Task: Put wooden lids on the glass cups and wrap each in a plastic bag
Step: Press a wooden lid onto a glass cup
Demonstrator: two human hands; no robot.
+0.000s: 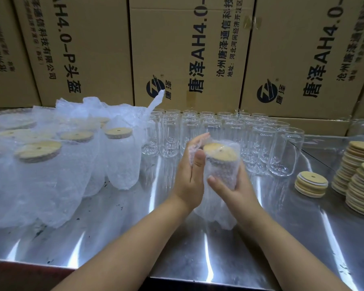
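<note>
Holding a lidded glass cup (221,171) at centre frame, I see my right hand (237,190) curled round its body through the plastic bag (219,217), thumb across the front. My left hand (188,177) presses flat-fingered against the bag's nine o'clock side. Wrapped cups (118,160) stand at nine o'clock, bare glasses (261,143) at one, lid stacks (361,185) at three.
</note>
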